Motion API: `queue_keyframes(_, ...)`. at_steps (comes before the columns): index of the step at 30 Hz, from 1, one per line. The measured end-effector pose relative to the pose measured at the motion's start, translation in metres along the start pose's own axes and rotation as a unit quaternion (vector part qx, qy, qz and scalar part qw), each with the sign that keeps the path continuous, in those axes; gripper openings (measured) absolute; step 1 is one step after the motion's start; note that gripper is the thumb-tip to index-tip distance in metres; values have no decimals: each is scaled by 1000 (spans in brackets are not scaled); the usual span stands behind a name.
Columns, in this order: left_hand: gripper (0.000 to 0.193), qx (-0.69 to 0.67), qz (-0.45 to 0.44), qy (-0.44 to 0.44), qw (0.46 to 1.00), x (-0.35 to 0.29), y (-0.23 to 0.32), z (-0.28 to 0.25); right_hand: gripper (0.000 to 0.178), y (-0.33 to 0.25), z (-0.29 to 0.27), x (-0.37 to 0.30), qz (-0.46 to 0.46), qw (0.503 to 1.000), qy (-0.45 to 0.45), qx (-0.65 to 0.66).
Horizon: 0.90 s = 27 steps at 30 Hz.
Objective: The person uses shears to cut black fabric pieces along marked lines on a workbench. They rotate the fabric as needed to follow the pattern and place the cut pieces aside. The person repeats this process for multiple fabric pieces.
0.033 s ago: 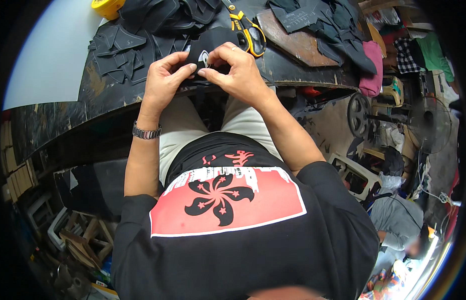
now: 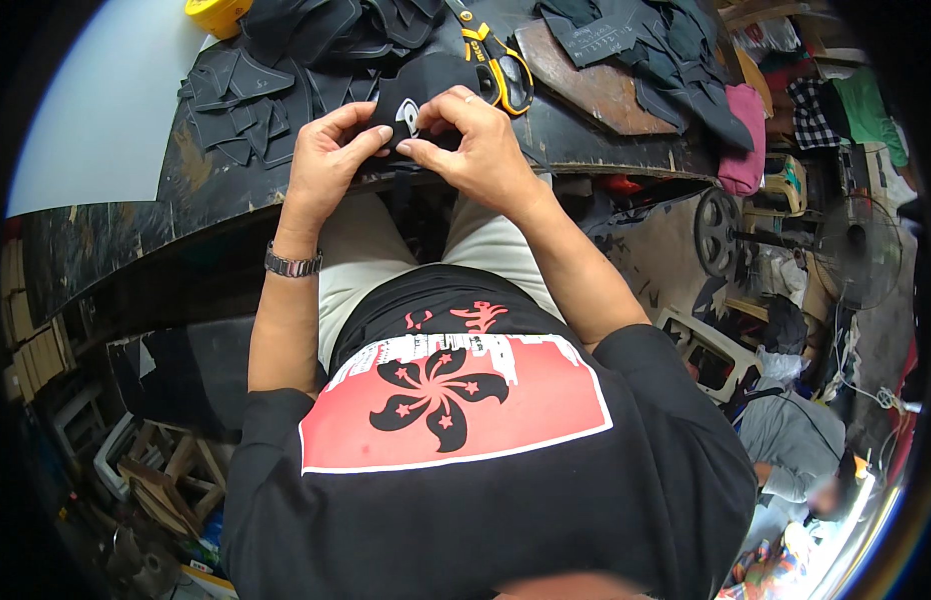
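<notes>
At the near edge of the table, my left hand (image 2: pixel 326 160) and my right hand (image 2: pixel 478 148) pinch the near edge of a black sheet-material piece (image 2: pixel 431 78) between thumbs and fingers. A small white mark with a dark centre (image 2: pixel 408 117) shows on it between my hands. The fingertips are close together, and the fingers underneath are hidden. Just beyond my right hand lie scissors (image 2: pixel 510 78) with black and yellow handles. Black cut pieces with pale outlines (image 2: pixel 236 95) are heaped beside my left hand.
More black pieces (image 2: pixel 336 28) lie at the back, near a yellow tub (image 2: pixel 218 14). A large white sheet (image 2: pixel 96 120) covers the table's left side. On the right are a brown board (image 2: pixel 576 85), more dark pieces (image 2: pixel 676 80) and a pink cloth (image 2: pixel 743 140). Another person (image 2: pixel 791 435) is at lower right.
</notes>
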<state>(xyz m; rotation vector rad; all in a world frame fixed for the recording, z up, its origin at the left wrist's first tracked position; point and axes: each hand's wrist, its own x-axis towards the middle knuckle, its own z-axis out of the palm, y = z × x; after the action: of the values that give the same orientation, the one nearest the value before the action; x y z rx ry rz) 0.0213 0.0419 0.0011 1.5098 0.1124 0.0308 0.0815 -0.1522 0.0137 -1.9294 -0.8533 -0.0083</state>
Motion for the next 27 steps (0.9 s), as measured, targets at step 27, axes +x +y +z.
queue_keyframes(27,27,-128,53,-12,990,1,-4,-1,14,30,-3,4,-36,974,211,70)
